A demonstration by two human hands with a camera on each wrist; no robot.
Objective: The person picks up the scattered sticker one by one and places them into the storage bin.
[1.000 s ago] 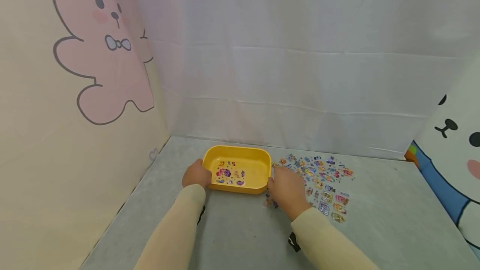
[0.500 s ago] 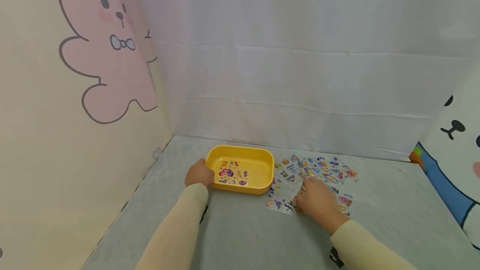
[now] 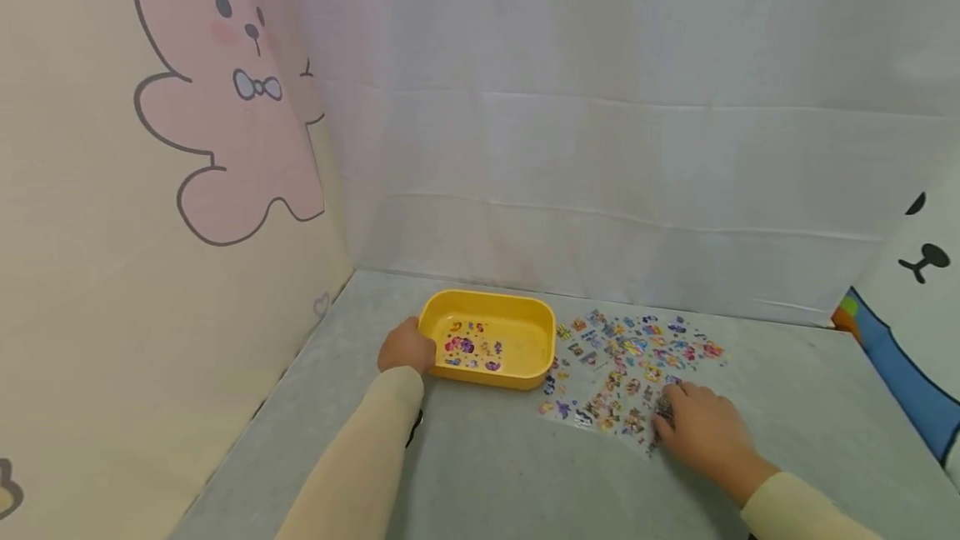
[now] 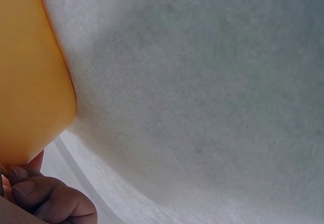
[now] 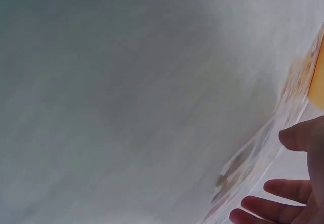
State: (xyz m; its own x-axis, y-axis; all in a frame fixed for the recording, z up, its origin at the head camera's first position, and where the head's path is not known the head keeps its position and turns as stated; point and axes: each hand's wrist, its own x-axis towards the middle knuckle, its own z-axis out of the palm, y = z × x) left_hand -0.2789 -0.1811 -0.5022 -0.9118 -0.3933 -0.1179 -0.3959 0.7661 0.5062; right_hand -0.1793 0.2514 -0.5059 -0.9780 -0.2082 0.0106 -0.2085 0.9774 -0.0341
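My left hand (image 3: pixel 407 347) grips the left end of a shallow yellow tray (image 3: pixel 495 379). Its curled fingers (image 4: pixel 38 189) show at the tray's corner in the left wrist view. Inside the tray lie several small colourful stickers (image 3: pixel 461 346). To its right, clear sticker sheets (image 3: pixel 615 407) covered in cartoon figures are spread over one another on the table. At their near right edge is my right hand (image 3: pixel 705 427), palm down, fingertips over the sheets. The right wrist view shows its thumb and fingers (image 5: pixel 273 209) apart, with nothing held between them.
The grey table (image 3: pixel 480 465) meets a white cloth wall (image 3: pixel 585 257) at the back. On the left rises a cream wall with a pink bear (image 3: pixel 247 140); on the right is a panel with a white cartoon animal (image 3: pixel 907 340).
My right hand has let go of the tray's right end and moved right across the sticker sheets to their near right edge. My left hand still holds the tray.
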